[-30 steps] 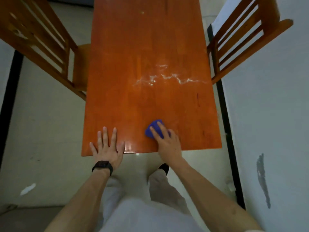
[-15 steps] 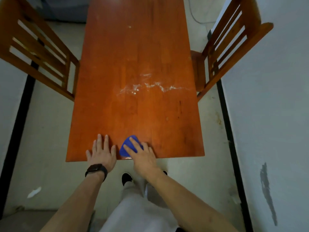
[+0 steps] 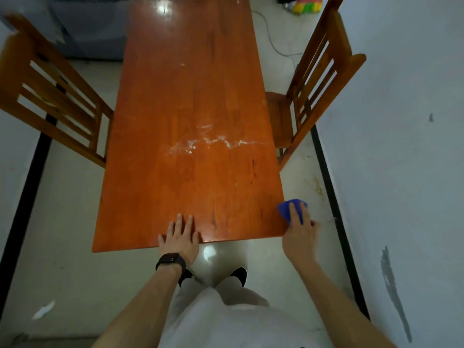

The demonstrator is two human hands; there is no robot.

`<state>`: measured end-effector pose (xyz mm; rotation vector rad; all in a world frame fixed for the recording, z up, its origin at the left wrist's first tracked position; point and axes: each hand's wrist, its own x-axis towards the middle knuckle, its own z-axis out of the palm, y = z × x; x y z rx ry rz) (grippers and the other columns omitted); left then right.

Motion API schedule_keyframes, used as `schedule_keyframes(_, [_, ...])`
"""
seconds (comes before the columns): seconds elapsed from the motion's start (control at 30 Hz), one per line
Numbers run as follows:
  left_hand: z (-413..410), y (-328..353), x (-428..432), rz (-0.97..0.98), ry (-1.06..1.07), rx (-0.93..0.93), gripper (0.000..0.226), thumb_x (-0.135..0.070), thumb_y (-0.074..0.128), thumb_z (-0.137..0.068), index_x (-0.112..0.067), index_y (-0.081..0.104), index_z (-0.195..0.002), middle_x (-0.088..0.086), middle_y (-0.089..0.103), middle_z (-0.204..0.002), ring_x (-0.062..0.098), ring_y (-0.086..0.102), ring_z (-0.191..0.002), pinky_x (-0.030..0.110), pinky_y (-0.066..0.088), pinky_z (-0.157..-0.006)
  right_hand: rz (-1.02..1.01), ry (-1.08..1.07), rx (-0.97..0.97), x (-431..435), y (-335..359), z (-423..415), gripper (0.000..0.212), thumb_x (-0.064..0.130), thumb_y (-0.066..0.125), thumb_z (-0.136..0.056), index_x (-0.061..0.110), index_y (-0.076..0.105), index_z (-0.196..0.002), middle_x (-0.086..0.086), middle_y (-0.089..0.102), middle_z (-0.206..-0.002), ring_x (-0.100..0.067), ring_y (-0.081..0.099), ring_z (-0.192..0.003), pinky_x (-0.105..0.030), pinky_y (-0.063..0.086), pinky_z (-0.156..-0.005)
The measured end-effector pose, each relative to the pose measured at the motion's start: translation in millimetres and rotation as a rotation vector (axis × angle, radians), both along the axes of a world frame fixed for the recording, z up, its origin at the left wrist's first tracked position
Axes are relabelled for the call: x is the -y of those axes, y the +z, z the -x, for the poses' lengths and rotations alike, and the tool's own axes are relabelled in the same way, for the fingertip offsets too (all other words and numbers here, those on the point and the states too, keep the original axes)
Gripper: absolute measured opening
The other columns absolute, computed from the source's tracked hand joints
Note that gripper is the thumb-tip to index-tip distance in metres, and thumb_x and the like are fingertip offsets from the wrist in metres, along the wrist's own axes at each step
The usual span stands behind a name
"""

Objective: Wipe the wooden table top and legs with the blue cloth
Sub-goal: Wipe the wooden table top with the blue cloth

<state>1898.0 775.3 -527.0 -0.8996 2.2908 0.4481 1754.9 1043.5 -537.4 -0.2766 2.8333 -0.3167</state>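
Right grip [image 3: 300, 231] on crumpled blue cloth [image 3: 286, 209]

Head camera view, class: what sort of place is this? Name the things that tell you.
Probably a home dining area: a long orange-brown wooden table, a slatted wooden chair on each side, and a bare pale floor.
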Motion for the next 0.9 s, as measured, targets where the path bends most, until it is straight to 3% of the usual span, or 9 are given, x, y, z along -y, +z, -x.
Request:
schedule_keyframes(0.1, [1.3, 5.3, 3.8, -0.028, -0.01, 0.04, 0.056, -0.052, 0.012, -0.103, -0.038, -0.001, -0.156, -0.004, -0.012, -0.164, 0.022, 0.0, -0.152, 0.053, 0.005, -0.121, 0.064, 0.31, -0.043, 58.1, 6.0, -34.4, 0.084, 0.011, 0.074, -0.073, 0.025, 0.04, -0.148, -0.005, 0.033, -0.157, -0.033, 0.051, -0.106, -0.04, 0.05, -0.086])
schedule_keyframes(0.17, [0.8, 8.2, 7.4, -0.037, -0.013, 0.072, 0.056, -0.053, 0.012, -0.103, -0.038, 0.001, -0.156, -0.005, -0.01, -0.165, 0.022, 0.002, -0.152, 0.054, 0.005, -0.121, -0.025, 0.554, 0.036, 85.3, 4.7, -49.5, 0.084, 0.01, 0.065, -0.083, 0.028, 0.025, -0.154, -0.001, 0.011, -0.164, -0.036, 0.041, -0.121, -0.044, 0.043, -0.097])
schedule_keyframes(0.23, [-0.4, 11.3, 9.8, -0.049, -0.024, 0.094, 0.056, -0.053, 0.012, -0.103, -0.039, 0.002, -0.156, -0.006, -0.01, -0.164, 0.022, 0.002, -0.152, 0.054, 0.004, -0.121, -0.11, 0.611, 0.178, 82.0, 3.1, -48.6, 0.08, 0.009, 0.051, -0.092, 0.03, 0.009, -0.157, 0.004, -0.008, -0.165, -0.034, 0.03, -0.128, -0.042, 0.034, -0.106])
schedule_keyframes(0.4, [-3.8, 16.7, 8.2, -0.054, -0.052, 0.077, 0.056, -0.051, 0.012, -0.103, -0.037, 0.003, -0.156, -0.005, -0.01, -0.165, 0.023, 0.003, -0.152, 0.052, 0.004, -0.121, -0.13, 0.219, 0.144, 8.1, -2.4, -16.1, 0.079, 0.017, 0.051, -0.091, 0.032, 0.009, -0.156, 0.003, -0.001, -0.164, -0.03, 0.035, -0.123, -0.036, 0.041, -0.101])
schedule_keyframes(0.53, [-6.9, 18.0, 11.6, -0.074, -0.055, 0.054, 0.056, -0.05, 0.014, -0.104, -0.035, 0.006, -0.157, -0.005, -0.008, -0.165, 0.022, 0.004, -0.152, 0.052, 0.005, -0.121, -0.091, -0.107, 0.165, -11.6, 0.2, 3.7, 0.075, 0.02, 0.054, -0.086, 0.023, 0.021, -0.154, -0.006, 0.013, -0.161, -0.032, 0.044, -0.119, -0.035, 0.04, -0.094])
schedule_keyframes(0.67, [-16.0, 13.8, 25.2, -0.067, -0.034, -0.015, 0.057, -0.048, 0.016, -0.104, -0.031, 0.007, -0.157, -0.006, -0.004, -0.165, 0.019, 0.006, -0.151, 0.05, 0.005, -0.122, 0.061, 0.163, 0.033, 64.4, 12.6, -21.2, 0.078, 0.01, 0.072, -0.076, 0.019, 0.042, -0.147, -0.011, 0.037, -0.154, -0.038, 0.054, -0.103, -0.043, 0.05, -0.084])
schedule_keyframes(0.77, [-26.3, 8.7, 44.0, -0.053, 0.045, -0.035, 0.057, -0.047, 0.018, -0.104, -0.03, 0.005, -0.158, -0.006, -0.004, -0.165, 0.019, 0.001, -0.152, 0.048, 0.005, -0.122, 0.116, 0.438, 0.011, 143.0, 21.1, -53.3, 0.083, 0.012, 0.082, -0.063, 0.022, 0.053, -0.14, -0.006, 0.047, -0.148, -0.034, 0.058, -0.093, -0.04, 0.056, -0.072])
schedule_keyframes(0.83, [-32.5, 4.5, 60.5, -0.028, 0.097, -0.047, 0.058, -0.046, 0.019, -0.104, -0.029, 0.005, -0.158, -0.006, -0.004, -0.165, 0.019, 0.001, -0.152, 0.048, 0.007, -0.121, 0.109, 0.599, 0.072, 190.7, 20.5, -71.2, 0.085, 0.017, 0.075, -0.075, 0.027, 0.036, -0.15, -0.002, 0.028, -0.16, -0.036, 0.05, -0.113, -0.044, 0.05, -0.088])
schedule_keyframes(0.9, [-38.0, 0.2, 77.8, 0.001, 0.133, -0.06, 0.059, -0.044, 0.022, -0.104, -0.027, 0.005, -0.158, -0.005, -0.004, -0.165, 0.018, 0.002, -0.152, 0.048, 0.009, -0.121, 0.057, 0.745, 0.204, 228.9, 16.3, -86.4, 0.079, 0.019, 0.057, -0.093, 0.03, 0.011, -0.156, 0.003, 0.0, -0.165, -0.037, 0.03, -0.132, -0.048, 0.034, -0.107])
